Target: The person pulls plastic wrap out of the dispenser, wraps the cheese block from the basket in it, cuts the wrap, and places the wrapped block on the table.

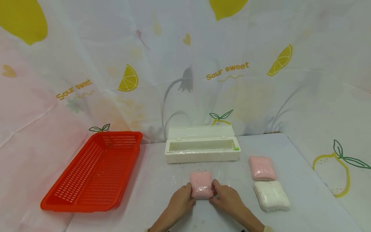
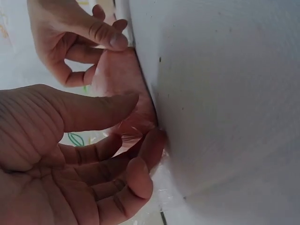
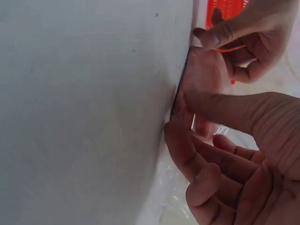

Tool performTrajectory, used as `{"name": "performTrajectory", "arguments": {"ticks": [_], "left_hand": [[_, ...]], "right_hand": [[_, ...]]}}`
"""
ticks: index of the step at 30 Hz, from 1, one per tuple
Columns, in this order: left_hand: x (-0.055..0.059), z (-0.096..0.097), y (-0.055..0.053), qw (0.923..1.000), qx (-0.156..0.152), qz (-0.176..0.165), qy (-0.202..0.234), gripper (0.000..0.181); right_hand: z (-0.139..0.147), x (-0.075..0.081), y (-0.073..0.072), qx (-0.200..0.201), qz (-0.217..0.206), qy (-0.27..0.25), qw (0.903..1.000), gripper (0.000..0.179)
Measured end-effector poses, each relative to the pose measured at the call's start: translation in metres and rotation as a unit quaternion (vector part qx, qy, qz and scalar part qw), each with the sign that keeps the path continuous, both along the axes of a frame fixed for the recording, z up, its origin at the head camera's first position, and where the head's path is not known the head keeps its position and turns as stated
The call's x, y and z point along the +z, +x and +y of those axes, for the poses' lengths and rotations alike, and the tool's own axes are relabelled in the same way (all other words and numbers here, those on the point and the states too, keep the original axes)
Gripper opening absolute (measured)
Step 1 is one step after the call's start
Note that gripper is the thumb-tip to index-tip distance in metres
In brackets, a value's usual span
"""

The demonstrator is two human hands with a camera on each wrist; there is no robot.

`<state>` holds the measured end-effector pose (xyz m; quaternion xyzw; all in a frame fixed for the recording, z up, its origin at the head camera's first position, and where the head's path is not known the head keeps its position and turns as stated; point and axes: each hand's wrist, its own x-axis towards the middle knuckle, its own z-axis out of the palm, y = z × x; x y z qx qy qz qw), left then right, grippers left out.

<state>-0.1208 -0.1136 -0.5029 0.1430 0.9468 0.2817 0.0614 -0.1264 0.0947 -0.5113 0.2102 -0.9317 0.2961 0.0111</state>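
Observation:
A pink, pillow-shaped block [image 1: 201,183] with shiny clear film over it lies on the white table, between the two hands. At its left edge my left hand [image 1: 180,200] pinches it, thumb on the upper side and fingers curled at the edge. My right hand [image 1: 229,198] pinches the opposite edge in the same way. Both wrist views show the thumbs across the pink block [image 2: 123,77], [image 3: 205,70]. Loose clear film [image 3: 173,187] spreads out beside the fingers in the right wrist view. The undersides of the block and some fingertips are hidden.
Behind the block stands a white box [image 1: 203,157], its lid [image 1: 201,131] raised, with a green slider [image 1: 236,148]. A red basket [image 1: 127,180] stands at the left. On the right, another pink block [image 1: 262,168] touches a white one [image 1: 271,195]. Lemon-print cloth [image 1: 255,106] hangs behind.

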Motion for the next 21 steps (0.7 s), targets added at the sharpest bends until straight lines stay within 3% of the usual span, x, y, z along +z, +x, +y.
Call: {"name": "performTrajectory", "arguments": {"ticks": [5,10,12,16,21], "left_hand": [[0.0,-0.001,-0.001,0.998,-0.007,0.058,0.022,0.02],[0.015,-0.005,-0.006,0.9957,0.002,0.052,0.076,0.022],[0.022,-0.005,-0.012,0.9949,0.014,0.045,0.089,0.021],[0.033,-0.004,-0.026,0.9925,0.029,0.065,0.1,0.019],[0.037,0.0,-0.05,0.9868,0.052,0.095,0.12,0.019]], "right_hand": [[-0.001,0.003,-0.002,-0.001,-0.001,-0.008,1.0,0.037],[0.006,0.016,-0.009,0.003,-0.016,-0.04,0.9991,0.032],[0.008,0.023,-0.014,0.002,-0.014,-0.054,0.9984,0.028],[0.009,0.032,-0.029,-0.013,-0.001,-0.088,0.996,0.021],[0.006,0.039,-0.05,-0.05,0.002,-0.124,0.991,0.017]]}}
